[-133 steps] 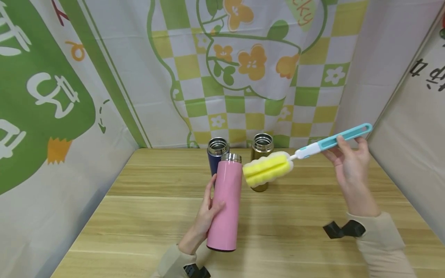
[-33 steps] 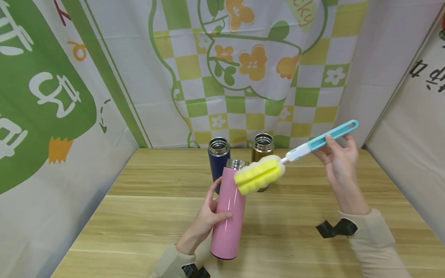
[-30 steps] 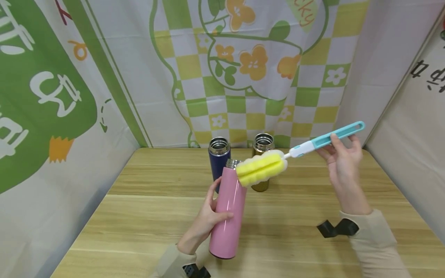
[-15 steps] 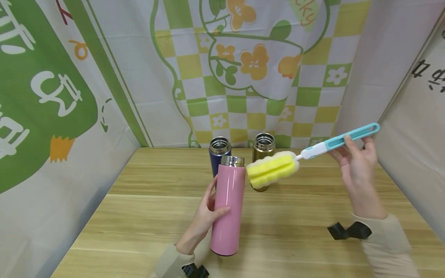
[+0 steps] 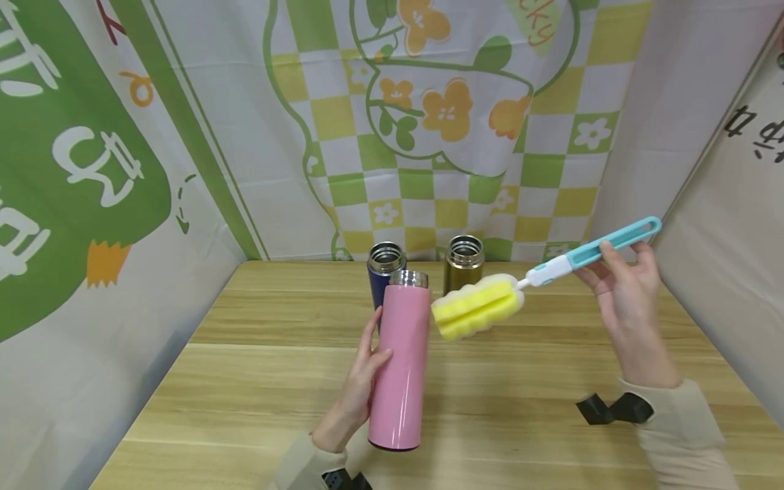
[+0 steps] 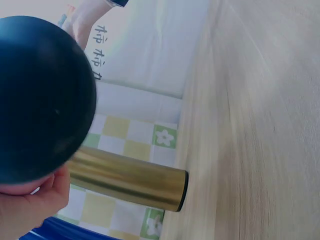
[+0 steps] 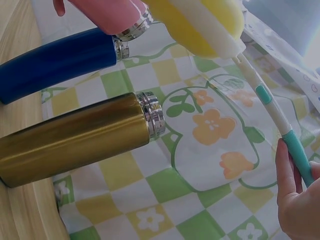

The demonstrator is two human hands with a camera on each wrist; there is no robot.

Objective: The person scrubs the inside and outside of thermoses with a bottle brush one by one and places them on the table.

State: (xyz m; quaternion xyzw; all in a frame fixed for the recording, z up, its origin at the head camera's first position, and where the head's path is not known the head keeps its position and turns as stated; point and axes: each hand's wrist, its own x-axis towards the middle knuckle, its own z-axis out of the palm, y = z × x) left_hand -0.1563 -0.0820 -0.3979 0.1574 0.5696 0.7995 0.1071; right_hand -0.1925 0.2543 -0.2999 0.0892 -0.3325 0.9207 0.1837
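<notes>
My left hand [image 5: 358,384] grips a pink thermos bottle [image 5: 401,367] around its side, its steel mouth up and tilted slightly. In the left wrist view the bottle's dark round base [image 6: 45,100] hides most of the hand, and the base is lifted off the table. My right hand [image 5: 631,306] pinches the turquoise handle of a bottle brush [image 5: 612,241]. The brush's yellow and white sponge head [image 5: 478,306] hangs just right of the pink bottle's upper part, outside its mouth. Head and right wrist views show a gap between sponge and bottle mouth.
Behind the pink bottle a blue thermos bottle [image 5: 380,282] stands uncapped on the wooden table [image 5: 257,381]. A gold thermos bottle [image 5: 462,265], also uncapped, stands to its right, partly covered by the sponge. Printed cloth [image 5: 447,190] hangs along the back edge.
Over the last second the brush has moved right, away from in front of the pink bottle's neck. The pink bottle has risen a little and stands more upright. Both holds stay the same.
</notes>
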